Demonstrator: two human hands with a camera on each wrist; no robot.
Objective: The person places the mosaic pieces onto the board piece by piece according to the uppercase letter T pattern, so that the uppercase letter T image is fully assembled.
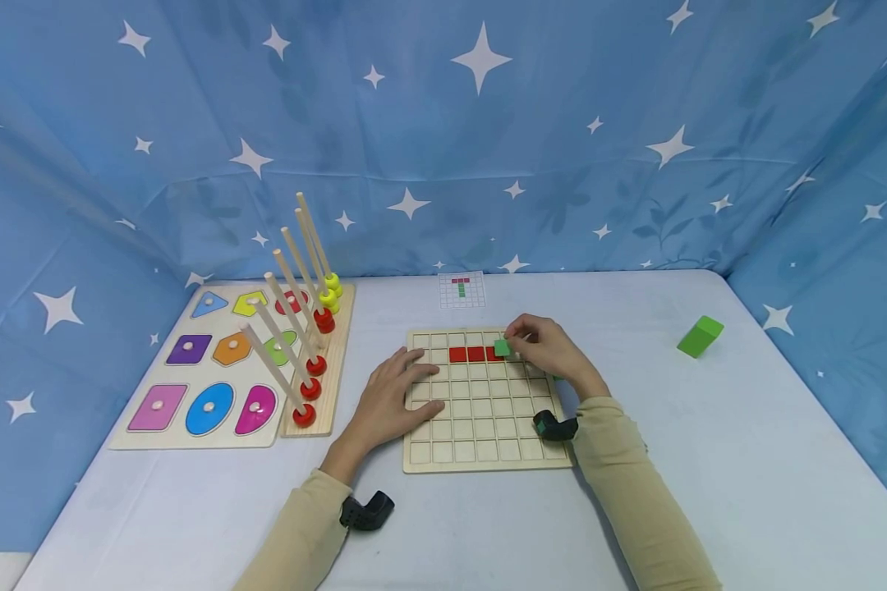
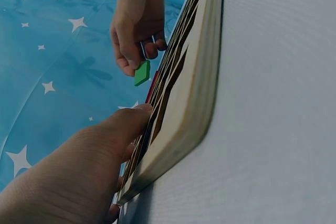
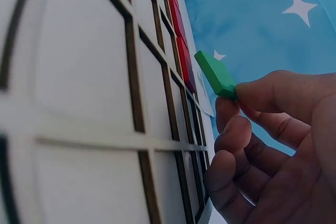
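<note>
A wooden grid board [image 1: 466, 469] lies on the table, with three red tiles [image 1: 475, 354] side by side in its second row from the back. My right hand [image 1: 550, 353] pinches a green tile [image 1: 502, 349] between thumb and finger above the rightmost red tile; in the right wrist view the green tile [image 3: 216, 74] is tilted and raised off the board. My left hand [image 1: 395, 400] rests with spread fingers on the board's left edge, its thumb [image 2: 137, 116] touching the frame in the left wrist view. Some green shows under my right wrist, mostly hidden.
Behind the board lies a small printed card [image 1: 461, 290] with a red and green pattern. At left are a shape puzzle board [image 1: 247, 424] and a peg stand [image 1: 337, 361] with red and yellow rings. A green block [image 1: 700, 336] stands at the right.
</note>
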